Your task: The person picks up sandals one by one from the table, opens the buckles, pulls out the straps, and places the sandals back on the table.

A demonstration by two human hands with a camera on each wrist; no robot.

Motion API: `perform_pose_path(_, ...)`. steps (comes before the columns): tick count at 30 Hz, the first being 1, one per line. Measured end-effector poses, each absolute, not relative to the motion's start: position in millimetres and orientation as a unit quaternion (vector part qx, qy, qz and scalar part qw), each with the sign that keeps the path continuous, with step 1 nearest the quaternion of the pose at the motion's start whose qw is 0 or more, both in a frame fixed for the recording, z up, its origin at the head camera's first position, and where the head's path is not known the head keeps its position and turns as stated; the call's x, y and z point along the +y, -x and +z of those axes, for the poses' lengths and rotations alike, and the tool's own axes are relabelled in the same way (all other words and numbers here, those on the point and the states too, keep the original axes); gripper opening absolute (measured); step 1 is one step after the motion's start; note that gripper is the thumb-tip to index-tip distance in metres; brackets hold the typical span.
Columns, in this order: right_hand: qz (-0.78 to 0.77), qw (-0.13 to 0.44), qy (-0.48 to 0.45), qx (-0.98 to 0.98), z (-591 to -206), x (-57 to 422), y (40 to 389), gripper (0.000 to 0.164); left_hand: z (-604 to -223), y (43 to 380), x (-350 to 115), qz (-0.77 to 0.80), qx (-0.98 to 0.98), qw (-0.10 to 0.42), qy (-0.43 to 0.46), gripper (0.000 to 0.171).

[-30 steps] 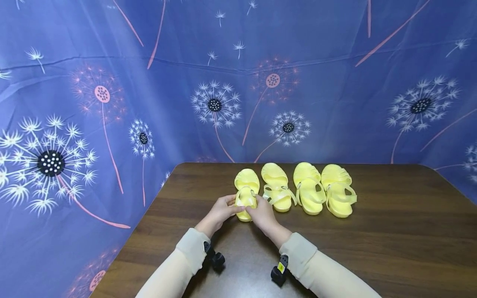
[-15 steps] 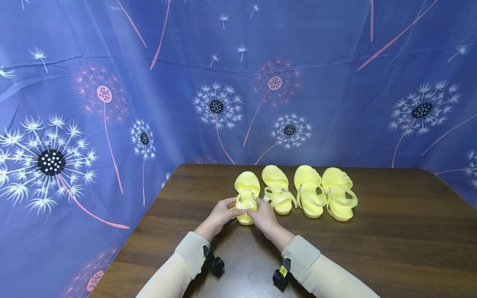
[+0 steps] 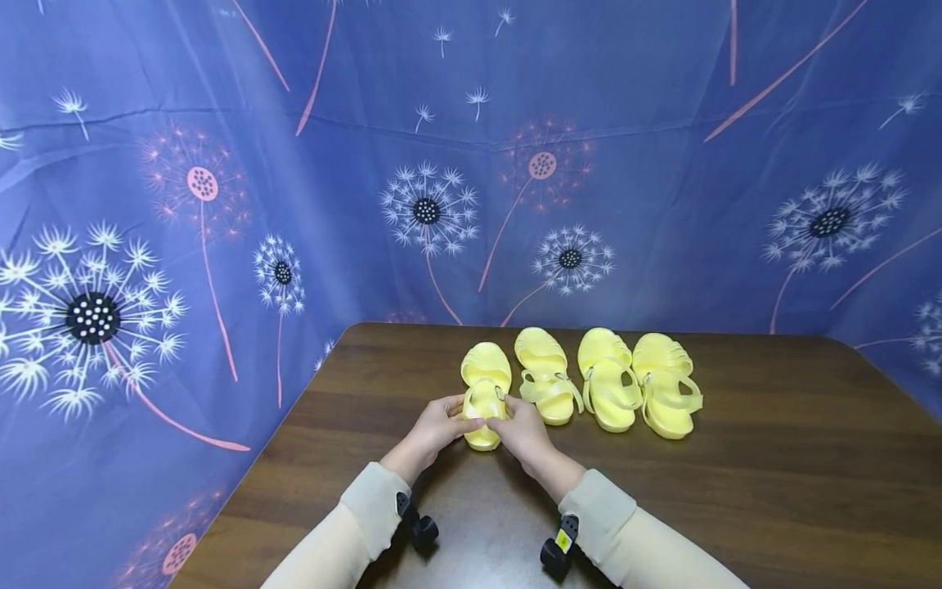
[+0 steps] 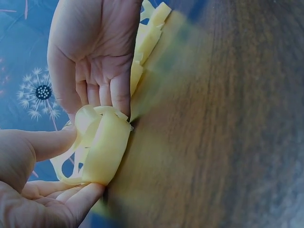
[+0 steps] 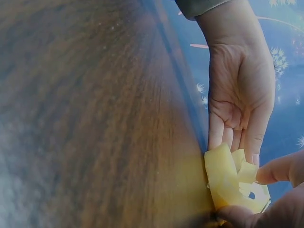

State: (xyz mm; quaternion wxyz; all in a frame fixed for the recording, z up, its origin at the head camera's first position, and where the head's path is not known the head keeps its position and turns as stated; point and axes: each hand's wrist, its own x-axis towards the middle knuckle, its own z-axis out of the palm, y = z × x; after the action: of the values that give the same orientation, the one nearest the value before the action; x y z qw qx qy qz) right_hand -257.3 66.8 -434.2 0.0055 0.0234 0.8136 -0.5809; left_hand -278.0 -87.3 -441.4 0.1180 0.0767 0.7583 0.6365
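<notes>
Both hands are on the leftmost yellow sandal (image 3: 486, 364), whose toe points away from me on the table. From the left side, my left hand (image 3: 434, 427) grips its heel end, thumb on the strap and fingers along the side. Opposite it, my right hand (image 3: 527, 433) holds the heel's right side, its thumb close to the left one. In the left wrist view, the heel (image 4: 110, 147) stands at the table surface between the two hands. The right wrist view shows the strap (image 5: 248, 172) beside the left thumb. Hands partly cover the heel.
To the right stand further yellow sandals in a row: one close by (image 3: 541, 350), a middle one (image 3: 605, 348) and the rightmost (image 3: 662, 353). They rest on a dark wooden table (image 3: 795, 458). A blue dandelion-print cloth (image 3: 662, 204) hangs behind and at the left.
Relative to the other sandals, the held one has come very slightly nearer to me. Both hands keep their grip on its heel end. The head view has shifted a little.
</notes>
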Motion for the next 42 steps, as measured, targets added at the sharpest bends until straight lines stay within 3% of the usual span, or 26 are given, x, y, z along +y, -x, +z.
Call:
perform_pose_path(22,-0.632,0.049,-0.023,0.773,-431.2,73.1,260.7,0.065,-439.1,276.0,-84.6,0.620,0.774,0.090,-0.091,0.059)
perform_pose_path(42,-0.621,0.047,-0.020,0.782,-433.6,72.0,251.4,0.066,-443.2,270.6,-87.0,0.627,0.766,0.102,-0.102,0.057)
